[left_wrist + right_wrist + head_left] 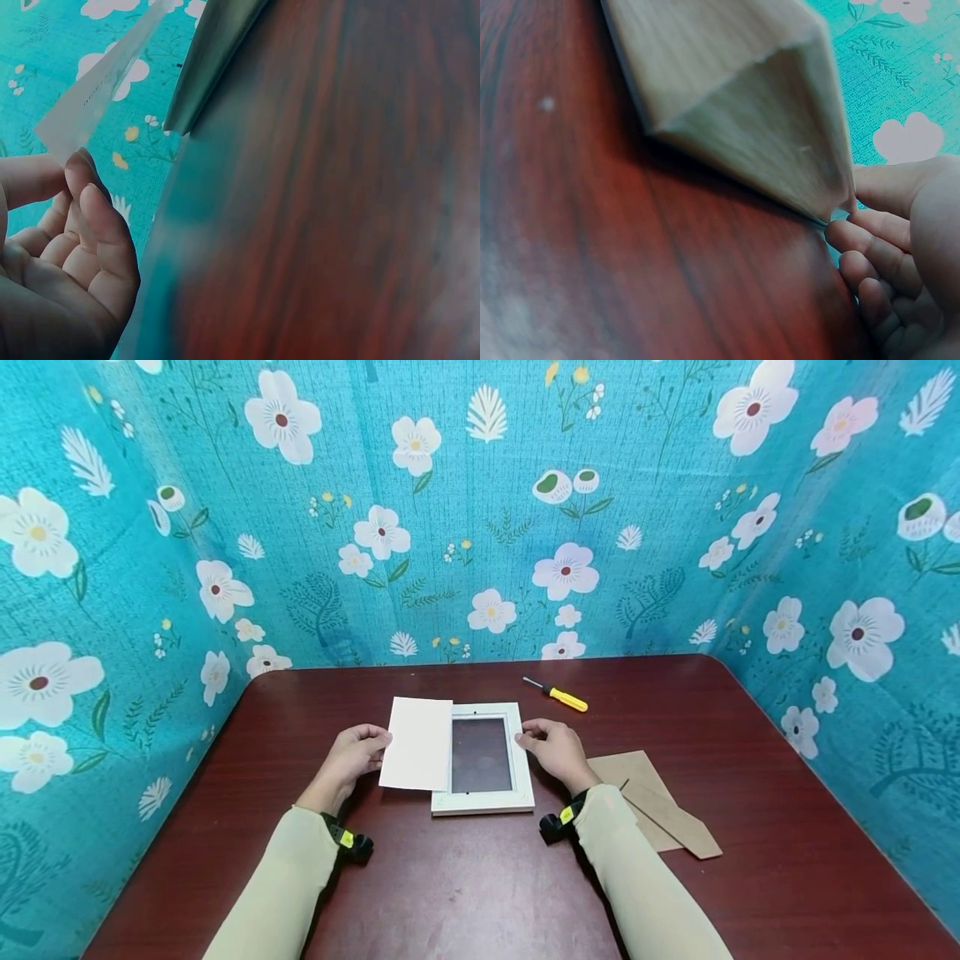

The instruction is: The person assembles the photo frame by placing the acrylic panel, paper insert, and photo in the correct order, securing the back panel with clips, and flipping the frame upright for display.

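White picture frame (487, 802) lies on worktop (450, 893) between your hands — left border mostly hidden under white sheet (415, 743). Sheet's print too small to read; your right sleeve (641, 877) overlaps brown backing board (624, 767). Frame, sheet: long axes run away from you. Left hand (355, 754) pinches sheet's left edge; right hand (557, 748) pinches frame's right edge. One frame, one sheet, one board, one yellow-handled screwdriver (566, 697).

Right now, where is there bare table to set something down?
Bare table: near middle, between left sleeve and right sleeve; back right, right of the yellow screwdriver; left side, outside the left grip. Crowded: the centre, with white frame, white sheet and right grip; also around the brown board.
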Available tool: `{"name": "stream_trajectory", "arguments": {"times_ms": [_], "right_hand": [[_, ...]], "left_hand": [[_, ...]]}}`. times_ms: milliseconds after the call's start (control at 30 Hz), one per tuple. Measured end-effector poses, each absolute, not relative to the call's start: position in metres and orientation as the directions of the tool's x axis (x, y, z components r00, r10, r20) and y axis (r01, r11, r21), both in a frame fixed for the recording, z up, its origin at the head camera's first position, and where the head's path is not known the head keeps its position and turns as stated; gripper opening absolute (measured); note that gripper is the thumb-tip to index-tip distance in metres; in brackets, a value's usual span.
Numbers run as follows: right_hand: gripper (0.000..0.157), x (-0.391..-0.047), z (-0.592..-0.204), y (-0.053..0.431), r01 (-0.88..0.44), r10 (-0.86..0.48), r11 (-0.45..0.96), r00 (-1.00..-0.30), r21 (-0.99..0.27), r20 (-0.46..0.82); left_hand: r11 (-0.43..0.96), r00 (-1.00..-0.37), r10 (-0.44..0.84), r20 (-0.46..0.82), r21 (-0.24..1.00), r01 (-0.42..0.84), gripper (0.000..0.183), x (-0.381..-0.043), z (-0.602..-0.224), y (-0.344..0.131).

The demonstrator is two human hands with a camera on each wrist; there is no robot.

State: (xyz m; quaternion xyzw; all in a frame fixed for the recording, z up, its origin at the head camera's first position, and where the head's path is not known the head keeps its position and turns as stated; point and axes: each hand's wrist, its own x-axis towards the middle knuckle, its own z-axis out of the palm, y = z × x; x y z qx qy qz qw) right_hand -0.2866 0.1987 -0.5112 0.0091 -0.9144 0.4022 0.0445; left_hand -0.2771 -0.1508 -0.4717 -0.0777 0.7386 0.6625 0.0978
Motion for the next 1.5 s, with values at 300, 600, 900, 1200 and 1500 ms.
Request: {"name": "stream_trajectory", "arguments": {"times_ms": [300,600,900,1200,1500], "right_hand": [[0.032,-0.286,-0.51,0.198,-0.055,0.015,0.674,-0.996,-0.736,0.088],[0.032,-0.287,-0.511,0.199,-0.049,0.016,0.679,-0.997,-0.732,0.082],[0.032,-0.285,-0.509,0.199,-0.045,0.017,0.678,-0.997,-0.734,0.078],[0.033,-0.285,-0.509,0.2,-0.05,0.015,0.676,-0.997,-0.735,0.081],[0.033,-0.285,-0.508,0.2,-0.045,0.017,0.675,-0.997,-0.736,0.077]], "left_hand": [[0.103,-0.969,0.021,-0.247,0.964,-0.244,0.021,-0.277,-0.472,-0.14],[0.111,-0.968,0.017,-0.251,0.963,-0.247,0.019,-0.279,-0.474,-0.127],[0.11,-0.968,0.025,-0.25,0.963,-0.246,0.018,-0.28,-0.475,-0.114],[0.113,-0.97,0.027,-0.242,0.965,-0.238,0.016,-0.283,-0.474,-0.104],[0.139,-0.967,0.032,-0.253,0.959,-0.247,0.016,-0.285,-0.47,-0.095]]}}
